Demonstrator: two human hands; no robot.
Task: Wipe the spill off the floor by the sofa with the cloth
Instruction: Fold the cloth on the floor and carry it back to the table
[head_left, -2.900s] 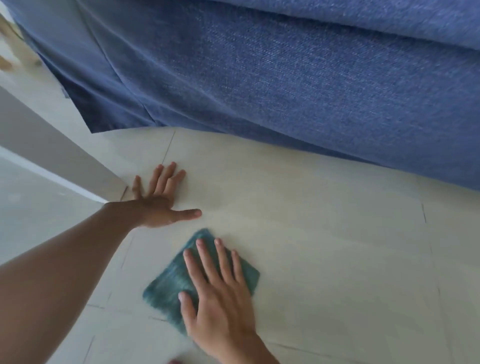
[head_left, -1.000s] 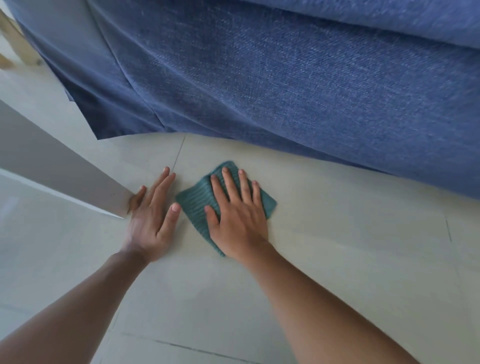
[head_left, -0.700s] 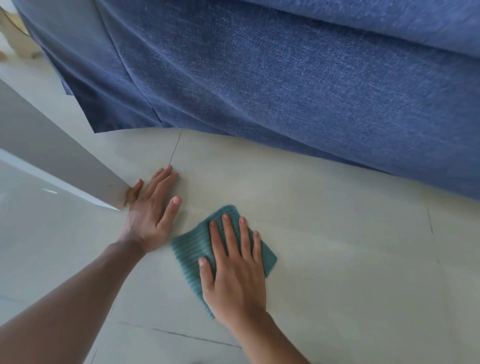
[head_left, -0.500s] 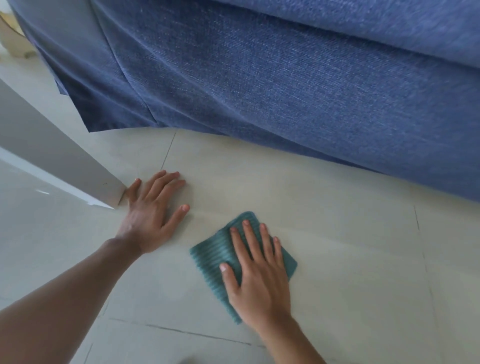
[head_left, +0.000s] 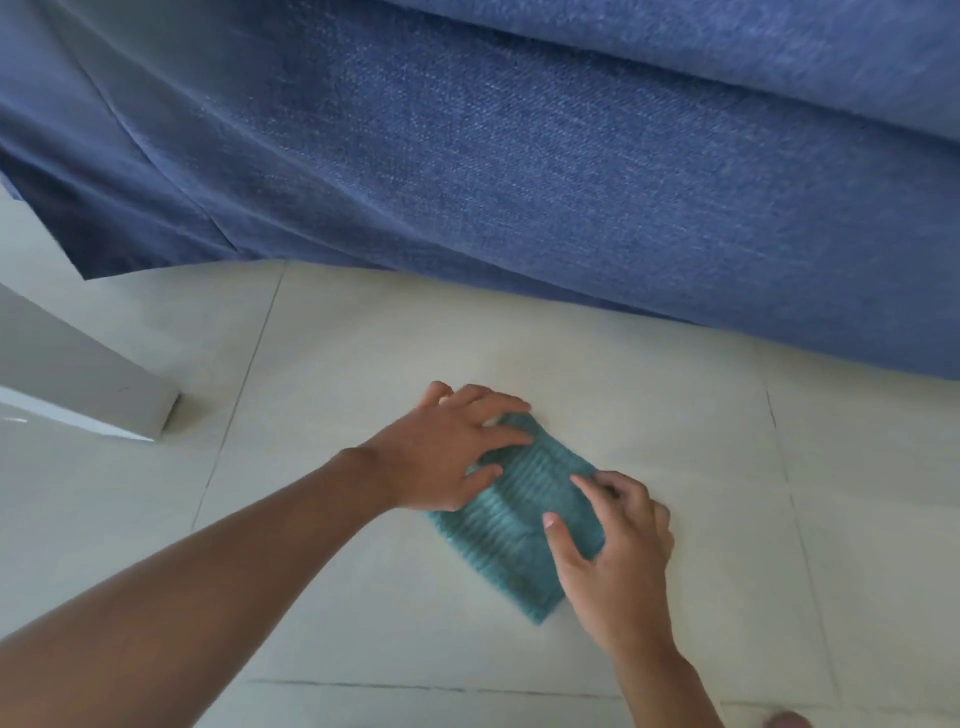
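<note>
**Observer:** What fills your view, starting with the biggest thing?

**Operator:** I see the blue sofa (head_left: 571, 171) first. Its denim-like cover spans the whole upper part of my view and hangs down to the pale tiled floor (head_left: 675, 597). I'll place everything else from the sofa.

**Observer:** And what comes next in size?

**Operator:** A grey panel (head_left: 67, 384) stands on the tiles in front of the sofa's left end, apart from the fabric. I cannot tell what it belongs to.

**Observer:** Where is the cloth?

**Operator:** The teal ribbed cloth (head_left: 519, 519) lies flat on the floor in front of the sofa's middle, near its hem but not touching it. I can make out no spill on the tiles around it.

**Observer:** How are the hands set?

**Operator:** My left hand (head_left: 447, 452) lies palm down on the cloth's edge nearer the sofa, fingers spread and pressing. My right hand (head_left: 618, 545) is on the edge farther from the sofa, fingers curled at the cloth's side; whether they pinch it I cannot tell, since there is blur.
</note>
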